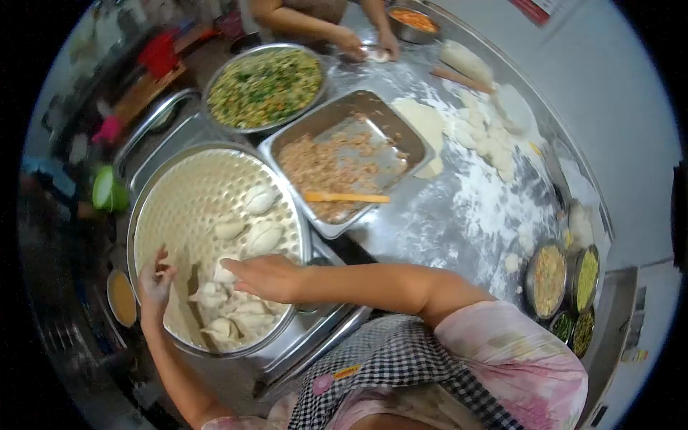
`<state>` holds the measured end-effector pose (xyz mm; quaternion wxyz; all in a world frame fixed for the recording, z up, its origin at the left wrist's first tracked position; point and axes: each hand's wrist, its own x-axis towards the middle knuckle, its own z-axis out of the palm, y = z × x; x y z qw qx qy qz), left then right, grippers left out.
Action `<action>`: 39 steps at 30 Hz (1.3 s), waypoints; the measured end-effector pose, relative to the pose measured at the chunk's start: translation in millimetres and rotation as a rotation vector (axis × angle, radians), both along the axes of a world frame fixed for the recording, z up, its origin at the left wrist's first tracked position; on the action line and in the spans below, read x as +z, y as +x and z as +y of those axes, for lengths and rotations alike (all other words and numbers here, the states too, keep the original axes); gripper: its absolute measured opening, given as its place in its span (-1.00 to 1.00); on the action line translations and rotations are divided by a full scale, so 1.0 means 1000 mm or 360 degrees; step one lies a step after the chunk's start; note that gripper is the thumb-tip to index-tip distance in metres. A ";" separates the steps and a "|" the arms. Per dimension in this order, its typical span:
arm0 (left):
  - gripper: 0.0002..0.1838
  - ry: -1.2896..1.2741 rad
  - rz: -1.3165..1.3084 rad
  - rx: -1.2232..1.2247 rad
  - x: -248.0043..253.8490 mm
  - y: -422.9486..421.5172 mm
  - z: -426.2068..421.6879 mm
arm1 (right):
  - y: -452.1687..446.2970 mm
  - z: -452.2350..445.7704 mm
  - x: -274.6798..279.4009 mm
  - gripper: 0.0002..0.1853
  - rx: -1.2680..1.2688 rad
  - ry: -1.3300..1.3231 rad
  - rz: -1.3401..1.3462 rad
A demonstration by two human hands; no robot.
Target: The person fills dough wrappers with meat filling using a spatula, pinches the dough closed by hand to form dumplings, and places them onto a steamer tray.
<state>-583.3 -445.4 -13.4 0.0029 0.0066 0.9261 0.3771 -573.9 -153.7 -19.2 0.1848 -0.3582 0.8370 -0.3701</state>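
A round steamer tray (161,186) with a dimpled, perforated base lies in front of me, holding several pale, pleated dumplings (264,238). Over its lower middle, my right hand (266,278) has its fingertips around a white dumpling (223,272), partly hidden by the fingers. Other dumplings lie close below that hand, some touching one another. My left hand (155,281) is above the tray's left rim, with its fingers apart and nothing in them.
Beyond the steamer stand a rectangular pan of minced filling (326,168) with a yellow-orange spatula (347,197) and a bowl of chopped vegetables (265,87). Another person's hands (369,47) work dough at the far side. Floured dough pieces (484,136) and small bowls (546,279) are rightward.
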 end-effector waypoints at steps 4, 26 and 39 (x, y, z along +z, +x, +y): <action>-0.61 0.0340 0.0105 -0.0172 0.045 -0.074 0.125 | 0.010 0.092 0.038 -0.50 -0.0273 0.0058 -0.0119; -0.59 -0.1078 -0.0498 -0.1164 -0.055 -0.262 0.628 | 0.108 0.449 -0.055 -0.70 -0.1944 -0.0598 -0.0588; -0.71 -0.0284 -0.0031 -0.1259 -0.071 -0.245 0.626 | 0.037 0.433 -0.074 -0.64 -0.1821 -0.0865 -0.0620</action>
